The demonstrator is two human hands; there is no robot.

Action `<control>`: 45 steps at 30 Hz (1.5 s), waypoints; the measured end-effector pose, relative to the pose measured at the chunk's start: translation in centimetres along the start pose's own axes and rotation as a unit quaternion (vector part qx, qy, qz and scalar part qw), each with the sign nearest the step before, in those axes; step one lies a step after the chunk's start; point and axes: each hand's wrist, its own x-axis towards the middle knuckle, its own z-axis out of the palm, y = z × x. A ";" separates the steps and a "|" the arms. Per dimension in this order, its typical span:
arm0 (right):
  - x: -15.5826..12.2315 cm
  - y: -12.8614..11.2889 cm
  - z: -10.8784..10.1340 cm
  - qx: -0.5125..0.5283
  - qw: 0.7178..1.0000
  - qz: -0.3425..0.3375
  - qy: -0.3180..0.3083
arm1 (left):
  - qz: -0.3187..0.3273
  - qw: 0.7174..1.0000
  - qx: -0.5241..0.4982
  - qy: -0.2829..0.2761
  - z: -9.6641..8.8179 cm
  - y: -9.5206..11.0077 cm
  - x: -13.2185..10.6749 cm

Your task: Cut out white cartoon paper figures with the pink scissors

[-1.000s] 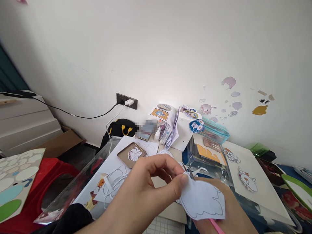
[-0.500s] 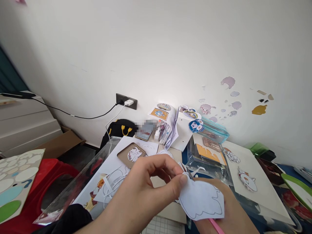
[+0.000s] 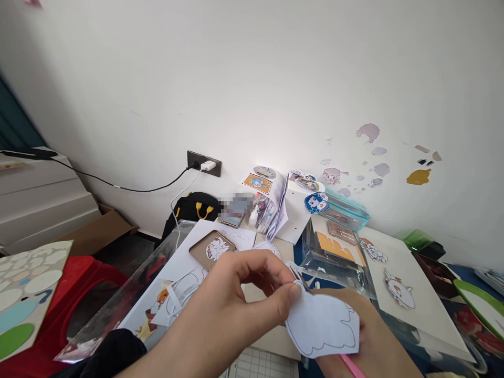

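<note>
A white paper cutout (image 3: 323, 325) with a wavy drawn outline is pinched at its upper left edge between the thumb and fingers of my left hand (image 3: 252, 294). Behind the paper is my right hand (image 3: 350, 310), its fingers mostly hidden. It holds scissors (image 3: 302, 277), whose metal blades show at the paper's top edge by my left thumb. A pink handle part (image 3: 352, 366) pokes out below the paper. Thin white trimmed strips lie close to the blades.
Left of my hands, a tin lid (image 3: 205, 252) holds a cutout sticker, and paper scraps (image 3: 177, 304) lie nearby. A clear plastic box (image 3: 334, 262) and white board (image 3: 425, 299) stand right. Behind are papers (image 3: 279, 210) and a teal pouch (image 3: 346, 207).
The paper has shifted slightly left and tilted a little in my left hand. The scissor blades look closer together, and the white strip by them has changed position.
</note>
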 end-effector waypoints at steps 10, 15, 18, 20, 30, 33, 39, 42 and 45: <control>4.3 -8.1 -3.3 0.005 0.996 0.064 -0.058 | 0.002 1.000 0.012 -0.004 -0.3 -0.1 -0.1; 4.3 -7.8 -3.5 -0.006 0.998 0.036 -0.060 | -0.009 1.000 0.020 -0.002 -0.2 0.1 -0.1; 4.3 -7.8 -3.6 -0.007 0.997 0.031 -0.065 | -0.012 1.000 0.026 -0.004 -0.2 0.1 0.0; 4.3 -7.9 -3.7 -0.011 0.998 0.032 -0.059 | -0.013 1.000 0.026 -0.005 -0.3 0.1 0.0; 4.4 -8.5 -3.9 0.001 0.997 0.013 -0.074 | -0.015 0.999 0.042 -0.009 -0.5 -0.1 -0.1; 4.3 -8.4 -3.9 0.005 0.996 0.016 -0.082 | -0.008 0.999 0.050 -0.013 -0.5 -0.2 -0.1; 4.1 -8.1 -4.0 -0.002 0.996 0.035 -0.083 | 0.002 0.999 0.049 -0.020 -0.7 0.3 -0.1; 4.2 -7.8 -3.9 -0.009 0.997 0.020 -0.076 | -0.015 0.998 0.048 -0.023 -0.7 0.7 -0.1; 4.4 -7.6 -3.9 -0.015 0.996 -0.003 -0.093 | -0.014 0.999 0.046 -0.021 -0.7 0.9 0.0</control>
